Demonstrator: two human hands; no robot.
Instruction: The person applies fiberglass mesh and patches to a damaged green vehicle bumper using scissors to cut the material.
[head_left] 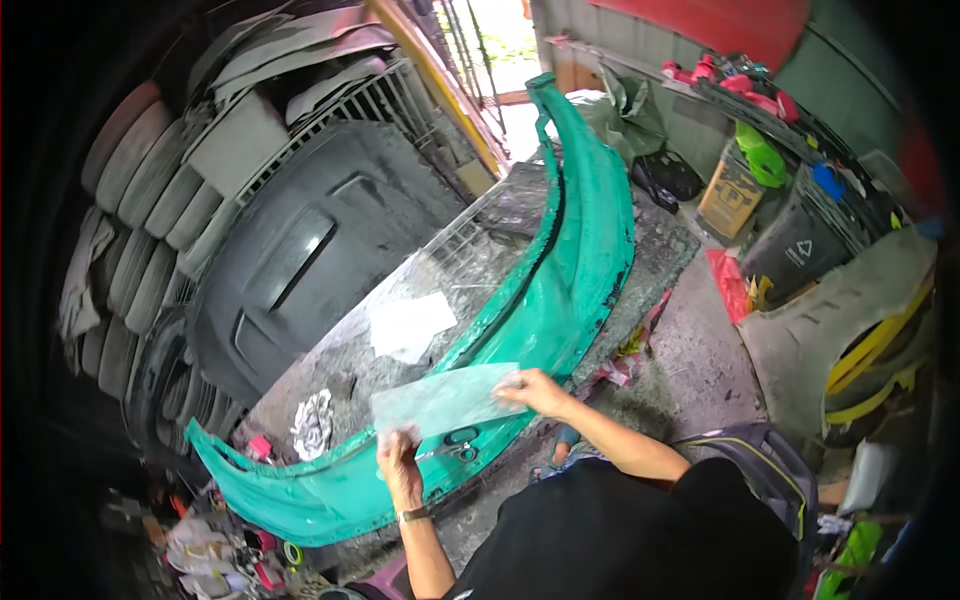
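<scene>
A whitish, see-through sheet of what looks like fibreglass mat [445, 400] is stretched between my two hands. My left hand [398, 458] pinches its lower left corner, and my right hand [533, 391] grips its right end. Under the sheet lies a long curved green panel [300, 495], like a mould for a car part, with dark, rough edges. Scissors with dark handles [462, 443] rest on the panel, just right of my left hand. Beyond the panel, a white sheet [410, 326] lies flat on the grey worktable [365, 385].
A crumpled white wad [312, 425] and a small pink thing [259, 447] sit on the table at left. A dark car bonnet [290, 250] leans behind it, beside stacked tyres [150, 185]. At right are a cardboard box [730, 195], a dark bin [800, 235] and a grey curved panel [815, 320].
</scene>
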